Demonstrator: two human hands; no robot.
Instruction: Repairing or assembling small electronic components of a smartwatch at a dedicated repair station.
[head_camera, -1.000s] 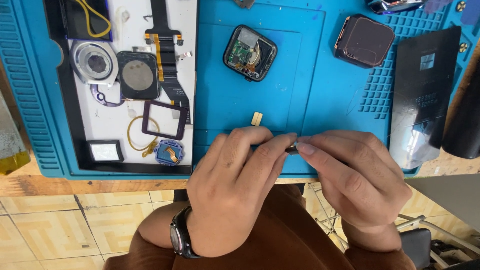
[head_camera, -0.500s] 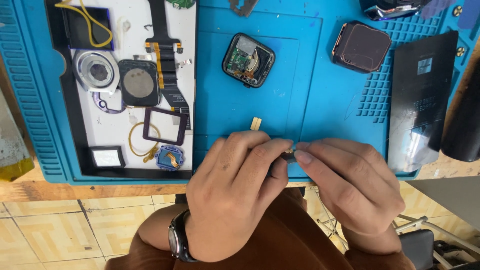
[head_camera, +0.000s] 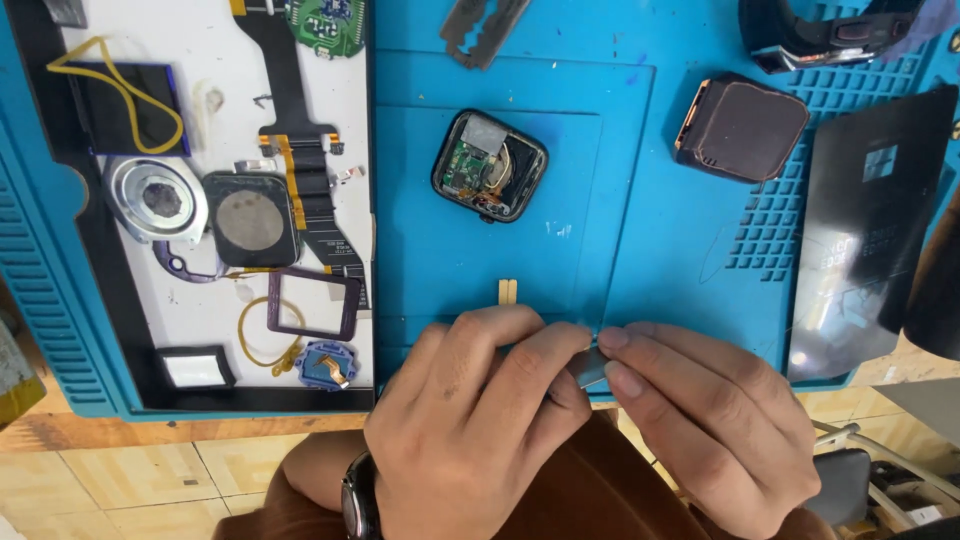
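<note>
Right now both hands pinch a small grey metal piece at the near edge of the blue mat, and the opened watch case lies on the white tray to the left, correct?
Not quite. The head view shows the opened watch case on the blue mat, not on the white tray. Both the left hand and right hand do pinch the small grey metal piece.

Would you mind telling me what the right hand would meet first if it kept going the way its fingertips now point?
The right hand points left, so it would probably run straight into the left hand, whose fingertips already pinch the same small grey part.

Small grey metal piece (head_camera: 590, 366), flat, mostly hidden, pinched between fingertips at blue mat's (head_camera: 650, 250) near edge
</note>
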